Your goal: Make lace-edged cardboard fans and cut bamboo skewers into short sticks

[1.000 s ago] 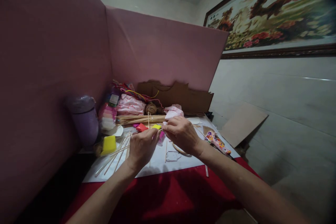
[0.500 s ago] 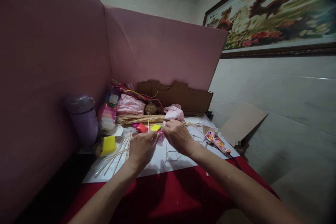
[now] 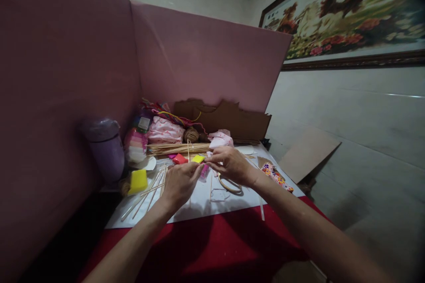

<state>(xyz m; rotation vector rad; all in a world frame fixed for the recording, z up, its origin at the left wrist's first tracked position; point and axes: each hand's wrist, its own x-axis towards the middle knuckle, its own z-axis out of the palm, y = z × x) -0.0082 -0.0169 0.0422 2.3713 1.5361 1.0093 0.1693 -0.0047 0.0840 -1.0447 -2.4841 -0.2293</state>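
My left hand (image 3: 181,183) and my right hand (image 3: 229,163) meet over a white sheet (image 3: 199,205) on the red table. Both have their fingers pinched together around a thin wooden stick (image 3: 188,152) that stands upright between them. What else the fingertips grip is too small to make out. A small wooden ring (image 3: 229,185) lies on the sheet just under my right wrist. Loose sticks (image 3: 149,192) lie to the left of my left hand.
A bundle of sticks (image 3: 177,148), a twine ball (image 3: 191,135), pink fabric (image 3: 165,131), yellow block (image 3: 137,181), red piece (image 3: 179,158) and purple cup (image 3: 106,148) crowd the back left. A flowered glue gun (image 3: 275,176) lies right. Pink boards wall the left and back.
My hands stayed together over the sheet with small finger shifts. The wooden ring now shows under my right wrist. The view tilted slightly.
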